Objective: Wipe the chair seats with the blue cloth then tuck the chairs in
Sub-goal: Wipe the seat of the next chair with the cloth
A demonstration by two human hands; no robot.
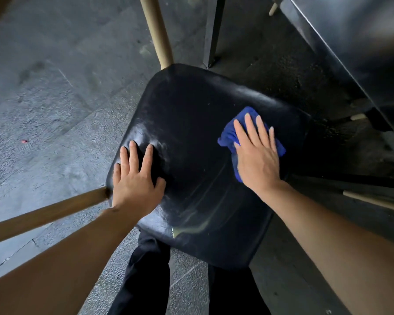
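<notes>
- The seat [203, 155] is being wiped right now, so this looks like the middle of the wiping part, not the end of it.
- The cloth [228, 135] is being pressed flat onto the right side of the seat by the right hand [257, 155], fingers straight and spread over it, nothing being pinched.
- The seat is being steadied at its left edge by the left hand [134, 176], fingers spread wide and lying flat on it, nothing being held.
- Pale streaks and a hazy patch are still being shown on the left and near parts of the seat, plus a yellowish smear near the front edge [191, 230], so that side is probably still waiting to be gone over.
- The chair is being kept pulled out over the floor [55, 87], with a dark tabletop [362, 42] and its leg [212, 30] off to the upper right, so tucking in isn't being done yet.
- Bits of other wooden legs [373, 202] are being glimpsed at the right, probably another chair, but whether that one is wiped can't be told from here.
- So, roughly: one seat partly done, the rest of it plus any other seats and all the tucking still being left.
</notes>
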